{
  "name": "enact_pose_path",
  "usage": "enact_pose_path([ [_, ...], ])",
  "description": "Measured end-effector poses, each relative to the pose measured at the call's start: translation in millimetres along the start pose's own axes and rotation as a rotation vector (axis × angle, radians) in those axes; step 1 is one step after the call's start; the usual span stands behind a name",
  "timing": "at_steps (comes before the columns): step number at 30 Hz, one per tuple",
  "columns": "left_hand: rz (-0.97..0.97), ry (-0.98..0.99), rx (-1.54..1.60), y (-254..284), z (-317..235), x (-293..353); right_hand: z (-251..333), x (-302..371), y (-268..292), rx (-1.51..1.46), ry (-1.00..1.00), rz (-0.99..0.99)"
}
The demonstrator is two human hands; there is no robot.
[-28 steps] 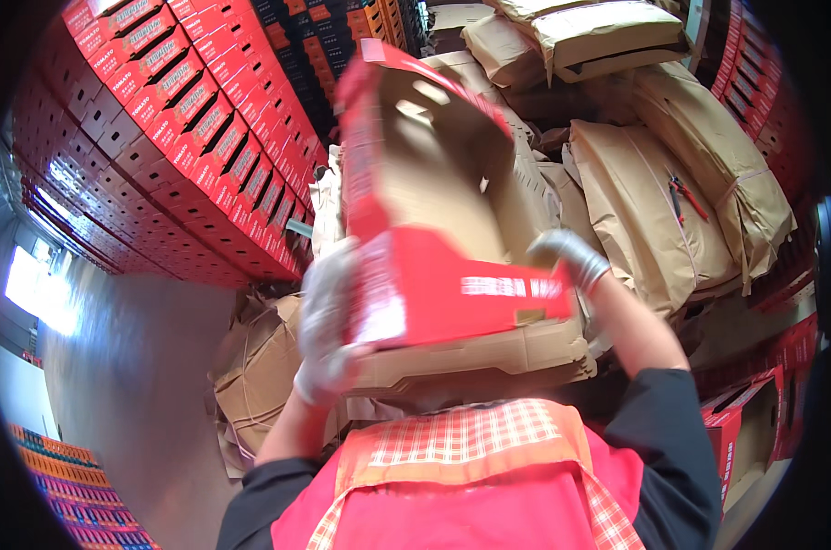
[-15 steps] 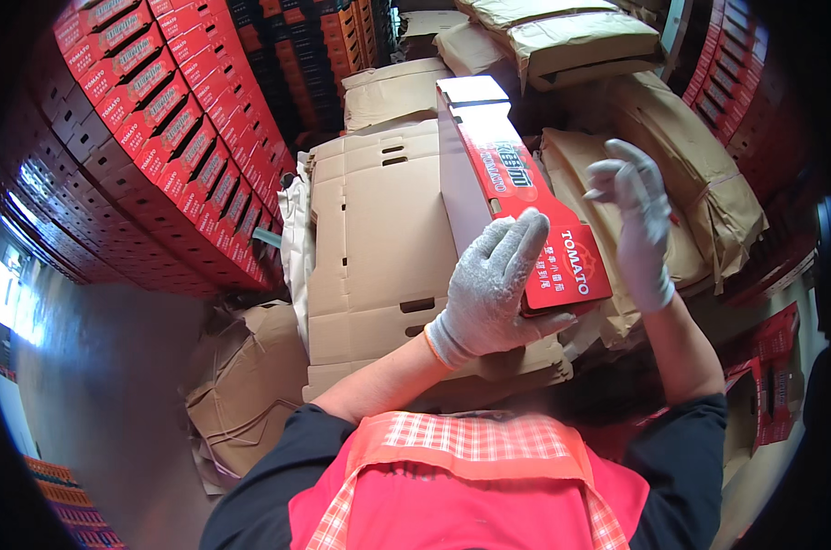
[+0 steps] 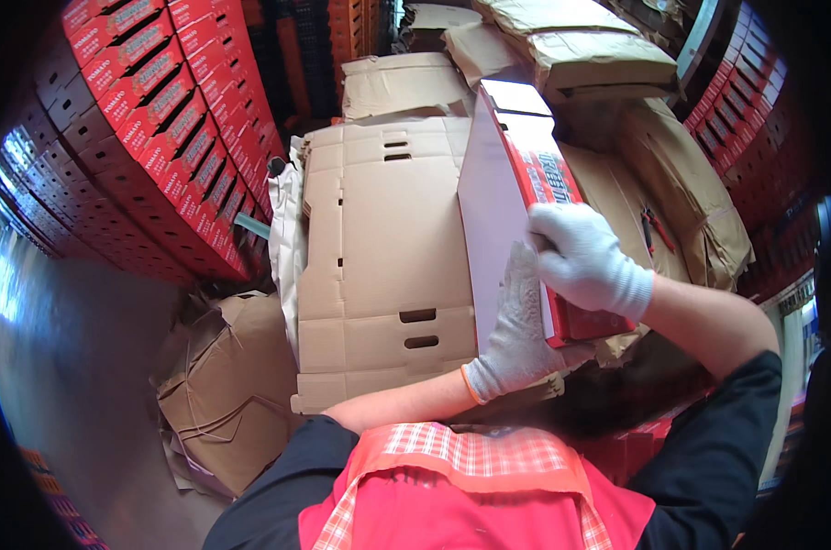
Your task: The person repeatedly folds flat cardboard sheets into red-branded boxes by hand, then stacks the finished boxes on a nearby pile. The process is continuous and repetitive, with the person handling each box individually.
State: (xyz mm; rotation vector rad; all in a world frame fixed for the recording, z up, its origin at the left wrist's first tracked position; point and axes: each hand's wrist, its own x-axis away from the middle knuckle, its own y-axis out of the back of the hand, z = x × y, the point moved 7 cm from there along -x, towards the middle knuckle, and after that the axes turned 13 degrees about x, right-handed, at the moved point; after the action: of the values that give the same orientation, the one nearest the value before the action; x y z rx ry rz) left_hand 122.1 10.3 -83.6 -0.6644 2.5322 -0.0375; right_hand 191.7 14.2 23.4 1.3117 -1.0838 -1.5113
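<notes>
A red printed cardboard carton [image 3: 503, 211] with a pale lilac side stands on edge, tilted away from me, on a flat brown cardboard sheet. My left hand [image 3: 516, 330], in a grey-white work glove, grips its near lower corner; the fingers lie along the pale side and the thumb reaches under the near end. Curled into a fist, my gloved right hand [image 3: 585, 257] presses against the carton's red upper face near that end. Its fingertips are turned in, and whether they pinch any cardboard is hidden.
The flat brown cardboard sheet [image 3: 379, 247] with slots lies left of the carton. Red-handled pliers [image 3: 656, 229] rest on paper-wrapped bundles [image 3: 700, 183] at the right. Tall stacks of red cartons [image 3: 186, 137] rise at the left. A wrapped brown bundle [image 3: 237, 394] sits at the lower left.
My right hand, raised and open beside the carton before, has come down onto it as a fist. The left hand has shifted lower along the pale side. The carton has turned slightly.
</notes>
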Motion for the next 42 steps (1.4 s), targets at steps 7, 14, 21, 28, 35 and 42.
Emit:
enact_pose_path([
  [7,0.036,-0.070,0.021,24.2,-12.1,14.0,53.0,-45.5,-27.0,-0.119,0.070,0.076],
  [14,0.062,-0.533,-0.528,147.4,-67.7,71.1,64.7,-50.7,-12.1,-1.021,0.023,-0.050],
  [21,-0.260,0.541,-0.643,270.2,0.7,193.8,102.3,13.0,-194.2,-0.162,0.101,0.643],
  [28,-0.348,0.354,-0.282,259.0,19.1,211.4,97.2,24.5,-193.2,0.067,0.073,0.436],
  [35,-0.441,0.287,0.417,192.1,60.5,185.0,73.9,126.7,-19.9,0.226,-0.083,-0.003],
  [42,0.815,0.069,0.125,-138.3,31.7,159.2,36.5,340.6,132.4,0.480,-0.551,-0.176],
])
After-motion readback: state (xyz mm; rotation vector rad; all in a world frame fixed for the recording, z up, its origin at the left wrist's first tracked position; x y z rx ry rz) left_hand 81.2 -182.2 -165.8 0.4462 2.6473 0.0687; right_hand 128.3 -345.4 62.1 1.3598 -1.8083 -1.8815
